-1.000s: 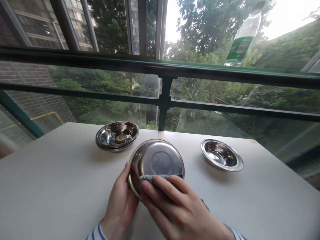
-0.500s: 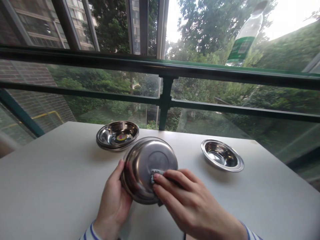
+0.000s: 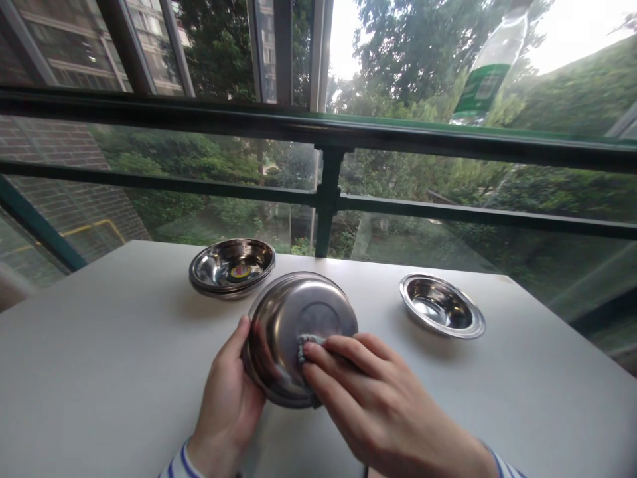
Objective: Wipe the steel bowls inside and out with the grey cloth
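A shiny steel bowl is held above the table with its underside turned toward me. My left hand grips its left rim, thumb on the near side and the other fingers hidden behind. Pressed against the lower middle of the bowl's base is a small grey-blue cloth, pinched under the fingers of my right hand. Most of the cloth is covered by those fingers.
A stack of steel bowls, the top one with a yellow-and-red sticker, sits at the back left of the white table. Another steel bowl lies at right. Behind runs a dark green railing with a plastic bottle standing by it.
The right hand with the cloth has shifted very slightly on the bowl's base. The bowl stays in the left hand, barely moved; the whole view has shifted a little.
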A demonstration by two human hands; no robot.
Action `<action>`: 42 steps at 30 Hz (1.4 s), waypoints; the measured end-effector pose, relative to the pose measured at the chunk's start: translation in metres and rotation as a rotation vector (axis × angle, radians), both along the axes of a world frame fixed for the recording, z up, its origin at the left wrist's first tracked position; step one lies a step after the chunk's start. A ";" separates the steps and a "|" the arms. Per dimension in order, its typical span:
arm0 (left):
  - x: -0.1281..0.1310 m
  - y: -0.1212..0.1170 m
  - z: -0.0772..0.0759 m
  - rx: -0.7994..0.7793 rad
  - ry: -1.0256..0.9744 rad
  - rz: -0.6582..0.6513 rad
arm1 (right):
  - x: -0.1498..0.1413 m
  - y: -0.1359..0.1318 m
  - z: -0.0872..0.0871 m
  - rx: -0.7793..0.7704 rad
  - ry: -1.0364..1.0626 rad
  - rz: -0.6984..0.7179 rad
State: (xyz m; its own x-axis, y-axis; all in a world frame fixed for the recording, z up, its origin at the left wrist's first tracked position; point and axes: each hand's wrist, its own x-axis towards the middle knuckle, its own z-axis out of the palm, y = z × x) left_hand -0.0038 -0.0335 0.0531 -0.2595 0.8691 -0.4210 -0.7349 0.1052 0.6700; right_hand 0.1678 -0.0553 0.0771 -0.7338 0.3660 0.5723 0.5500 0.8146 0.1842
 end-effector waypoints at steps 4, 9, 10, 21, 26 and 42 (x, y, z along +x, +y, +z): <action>-0.001 0.001 -0.002 -0.006 -0.005 0.015 | 0.001 0.001 -0.001 -0.028 -0.020 -0.005; -0.001 0.000 -0.004 0.004 -0.029 0.030 | 0.003 0.002 -0.003 -0.074 -0.043 -0.003; -0.001 0.001 -0.004 0.000 -0.032 0.046 | 0.003 0.002 -0.003 -0.085 -0.050 -0.009; 0.005 -0.002 -0.006 0.001 0.002 -0.048 | 0.001 0.001 -0.004 -0.043 -0.022 -0.035; 0.007 -0.002 -0.007 -0.003 0.013 -0.011 | 0.003 0.005 -0.008 -0.069 0.017 -0.171; 0.006 -0.001 -0.013 0.000 0.015 -0.015 | 0.004 0.006 -0.007 -0.147 0.063 -0.143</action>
State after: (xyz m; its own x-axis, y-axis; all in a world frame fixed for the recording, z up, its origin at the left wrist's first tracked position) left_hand 0.0023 -0.0347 0.0401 -0.2533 0.8728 -0.4173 -0.7228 0.1159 0.6812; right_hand 0.1717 -0.0488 0.0703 -0.6325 0.5473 0.5481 0.6689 0.7427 0.0303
